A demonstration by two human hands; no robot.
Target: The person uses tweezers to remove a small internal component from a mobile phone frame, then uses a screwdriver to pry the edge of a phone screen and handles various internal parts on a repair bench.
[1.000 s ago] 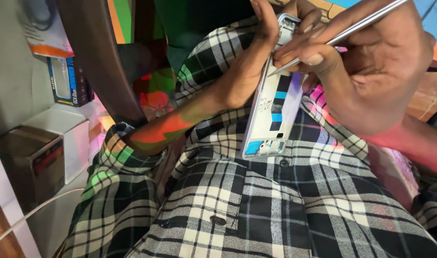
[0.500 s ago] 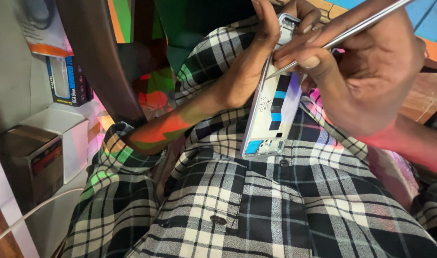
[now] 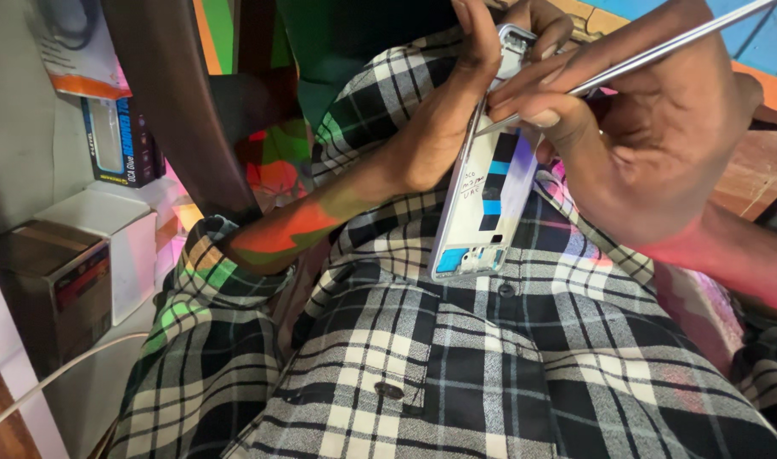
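One opened phone frame [image 3: 487,183], a flat rounded-corner slab with a pale metal rim and blue and black patches on its white inner face, stood nearly upright just above the lap, its lower end touching the black-and-white checked shirt [image 3: 456,374]. The left hand [image 3: 443,127] had its grip clasped round the frame's left edge and top. The right hand [image 3: 643,136] pinched one pair of thin, shiny metal tweezers [image 3: 635,61], the tips resting on the frame's upper part. On the far left stood two boxes, one brown cardboard box [image 3: 53,285] and one white box [image 3: 121,229] behind it, both matte and square-edged, with one white cable [image 3: 57,374] curving past them.
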